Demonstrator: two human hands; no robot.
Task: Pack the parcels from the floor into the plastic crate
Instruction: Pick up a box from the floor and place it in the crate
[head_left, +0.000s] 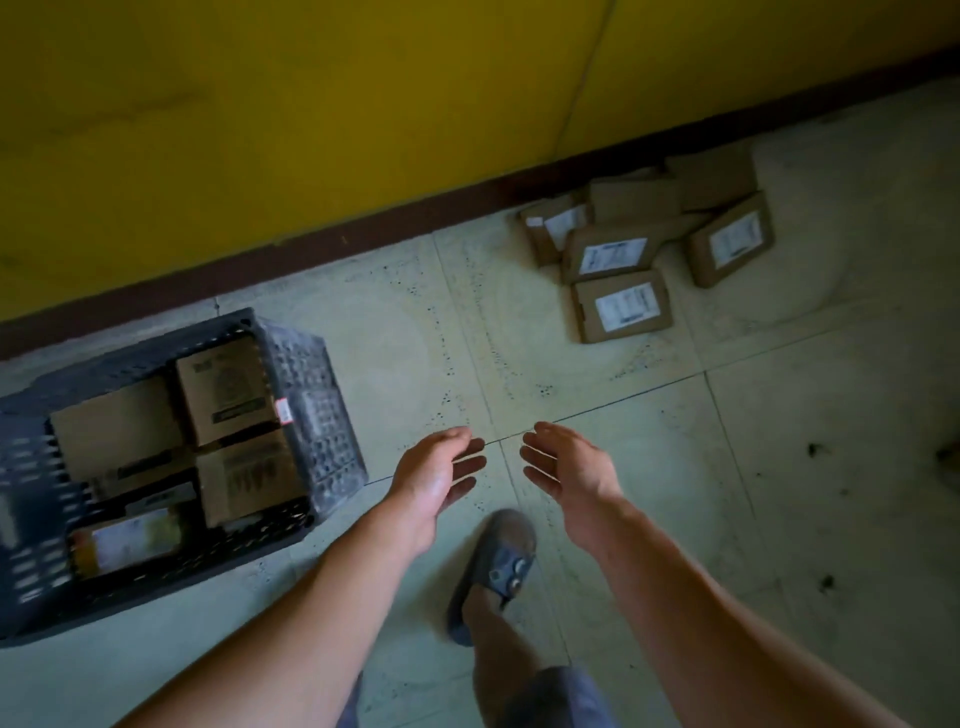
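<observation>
A yellow wall fills the top of the view, with a dark skirting at its foot. Below it lies a pale tiled floor.

The crate stands at the left, close to the skirting, its open top facing up so that boxes can be dropped straight in. Several boxes already sit inside, packed side by side, and little bare room shows among them.

The pile of parcels lies at the upper right against the skirting, well apart from the crate. Some parcels overlap and lean on each other. One parcel lies flat, label up, at the near edge, so it looks the easiest to take first.

Both arms reach forward over the bare floor between crate and pile. The left hand and right hand are near each other, palms turned inward, fingers apart and gently curved, holding nothing. That pose probably readies a two-handed grab on a parcel's sides.

A shoe is planted under the hands, toe pointing roughly toward the pile.
</observation>
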